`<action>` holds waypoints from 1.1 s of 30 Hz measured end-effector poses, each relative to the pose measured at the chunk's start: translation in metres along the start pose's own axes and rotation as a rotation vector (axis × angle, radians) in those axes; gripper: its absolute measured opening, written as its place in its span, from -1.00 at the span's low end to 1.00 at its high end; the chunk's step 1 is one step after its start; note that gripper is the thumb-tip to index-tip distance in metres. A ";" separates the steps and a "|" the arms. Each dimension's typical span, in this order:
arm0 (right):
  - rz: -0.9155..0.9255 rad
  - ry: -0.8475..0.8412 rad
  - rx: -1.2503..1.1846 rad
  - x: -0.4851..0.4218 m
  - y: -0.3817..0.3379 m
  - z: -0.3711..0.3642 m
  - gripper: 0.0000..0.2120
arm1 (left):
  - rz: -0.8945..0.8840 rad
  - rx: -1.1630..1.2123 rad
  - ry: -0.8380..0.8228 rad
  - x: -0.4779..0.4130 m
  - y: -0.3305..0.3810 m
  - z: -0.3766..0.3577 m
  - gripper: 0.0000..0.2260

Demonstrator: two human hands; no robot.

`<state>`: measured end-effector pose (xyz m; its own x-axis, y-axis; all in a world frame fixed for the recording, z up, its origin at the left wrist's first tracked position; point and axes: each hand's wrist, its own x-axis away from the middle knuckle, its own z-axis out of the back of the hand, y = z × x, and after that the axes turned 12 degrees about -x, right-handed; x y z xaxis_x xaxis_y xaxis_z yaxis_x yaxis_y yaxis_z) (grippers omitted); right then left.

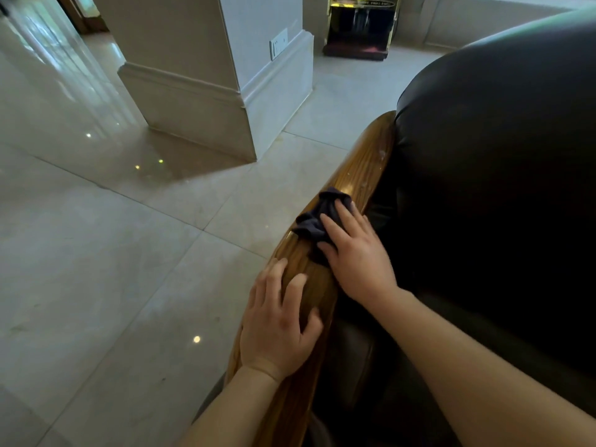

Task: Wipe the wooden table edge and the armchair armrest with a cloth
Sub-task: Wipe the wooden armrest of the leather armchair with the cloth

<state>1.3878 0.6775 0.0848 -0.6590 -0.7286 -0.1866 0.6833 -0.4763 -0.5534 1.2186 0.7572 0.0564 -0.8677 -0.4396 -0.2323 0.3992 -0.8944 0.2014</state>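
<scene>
The wooden armrest [364,169] of a dark leather armchair [500,156] runs from lower centre up to the chair's back. A crumpled dark cloth [317,217] lies on top of the armrest around its middle. My right hand [354,253] presses flat on the cloth, fingers spread over its near part. My left hand [280,321] rests on the armrest closer to me, fingers apart, draped over the wood's rounded top and holding nothing. Pale specks show on the wood beyond the cloth. The wooden table is out of view.
Glossy pale floor tiles [113,253] spread to the left of the chair. A square white pillar [200,75] with a wall socket stands beyond. A dark box with a gold frame [359,24] sits on the floor at the back.
</scene>
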 end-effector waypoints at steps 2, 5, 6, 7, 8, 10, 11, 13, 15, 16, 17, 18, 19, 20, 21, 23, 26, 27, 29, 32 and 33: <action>0.025 0.017 -0.042 0.014 -0.008 -0.007 -0.54 | 0.021 0.032 -0.010 0.001 0.001 0.003 -0.58; 0.245 -0.113 -0.055 0.054 -0.006 -0.007 -0.57 | 0.059 0.121 0.003 0.001 0.002 0.004 -0.59; 0.318 -0.177 -0.047 0.059 0.000 -0.001 -0.57 | 0.065 0.149 0.011 0.002 0.001 0.004 -0.59; 0.368 -0.211 -0.035 0.056 0.008 0.005 -0.58 | 0.067 0.167 0.017 0.002 0.001 0.004 -0.58; 0.380 -0.204 -0.024 0.047 0.015 0.009 -0.58 | 0.061 0.169 0.019 0.002 0.001 0.004 -0.55; 0.233 -0.106 -0.025 0.018 0.017 0.012 -0.56 | 0.038 0.137 0.013 0.001 0.002 0.004 -0.51; 0.114 -0.064 -0.019 0.003 0.014 0.012 -0.53 | 0.033 0.115 0.004 0.001 0.002 0.004 -0.49; -0.040 -0.041 0.040 -0.012 0.003 0.001 -0.49 | 0.040 0.088 -0.014 0.000 0.002 0.004 -0.46; 0.012 -0.077 0.131 -0.002 -0.005 -0.010 -0.47 | 0.050 0.096 -0.023 0.000 0.002 0.005 -0.45; 0.098 -0.117 0.158 0.009 -0.007 -0.012 -0.47 | 0.056 0.102 -0.029 0.001 0.003 0.006 -0.45; 0.207 -0.169 0.171 0.021 -0.005 -0.011 -0.47 | 0.063 0.103 -0.033 0.001 0.003 0.006 -0.45; 0.299 -0.237 0.182 0.031 -0.001 -0.008 -0.47 | 0.071 0.100 -0.038 0.001 0.003 0.007 -0.46; 0.356 -0.289 0.194 0.035 0.007 -0.003 -0.46 | 0.074 0.096 -0.040 0.001 0.004 0.007 -0.47; 0.365 -0.302 0.198 0.033 0.015 0.002 -0.45 | 0.072 0.095 -0.038 0.001 0.004 0.008 -0.48; 0.316 -0.278 0.200 0.025 0.020 0.007 -0.42 | 0.063 0.097 -0.029 0.001 0.005 0.008 -0.49; 0.080 -0.192 0.174 -0.002 0.021 0.013 -0.34 | 0.043 0.102 -0.003 0.001 0.004 0.005 -0.49; -0.141 -0.137 0.153 -0.033 0.005 0.005 -0.31 | 0.026 0.099 0.017 0.002 0.001 0.001 -0.48; -0.107 -0.126 0.156 -0.030 -0.001 0.000 -0.33 | 0.029 0.101 0.017 0.002 0.000 0.000 -0.48; 0.031 -0.138 0.150 -0.003 -0.010 -0.007 -0.37 | 0.034 0.116 0.003 0.002 0.000 0.001 -0.47; 0.194 -0.212 0.149 0.046 0.000 -0.005 -0.41 | 0.054 0.141 0.003 0.000 0.001 0.003 -0.50; 0.196 -0.213 0.138 0.051 0.006 -0.002 -0.42 | 0.063 0.159 0.007 -0.002 0.000 0.005 -0.52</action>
<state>1.3580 0.6387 0.0698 -0.4400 -0.8928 -0.0966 0.8363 -0.3683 -0.4061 1.2189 0.7582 0.0613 -0.8398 -0.4959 -0.2209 0.4007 -0.8408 0.3639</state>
